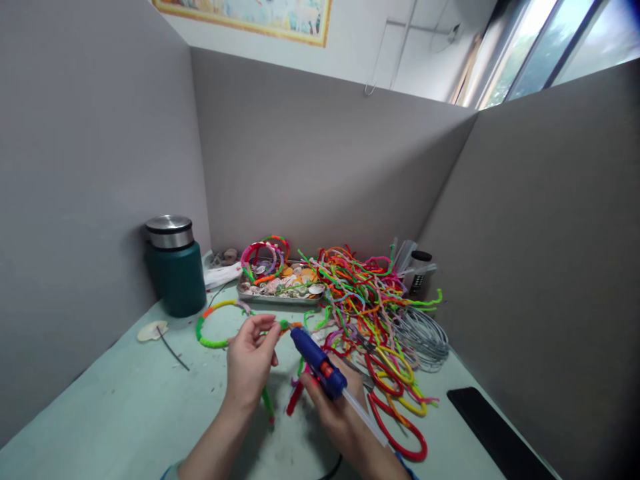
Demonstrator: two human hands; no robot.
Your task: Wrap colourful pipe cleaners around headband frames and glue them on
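My left hand (250, 363) pinches a pipe cleaner, and a green bit (284, 325) shows at its fingertips. A green strand with a reddish end (269, 405) hangs below that hand; whether it is the same piece I cannot tell. My right hand (340, 403) is wrapped round a blue hot glue gun (311, 351), its nozzle close to the green bit. From the gun's rear sticks a clear glue stick (365, 418). Behind my left wrist lies a ring wrapped in coloured pipe cleaners (214, 344), partly hidden by the hand.
A teal flask (177, 280) stands at the left. Further back, a metal tray (280, 299) holds buttons and wrapped rings. Tangled pipe cleaners (350, 280), a grey wire coil (423, 340) and red- and yellow-handled scissors (395, 373) crowd the right. A black slab (493, 427) lies near the right panel.
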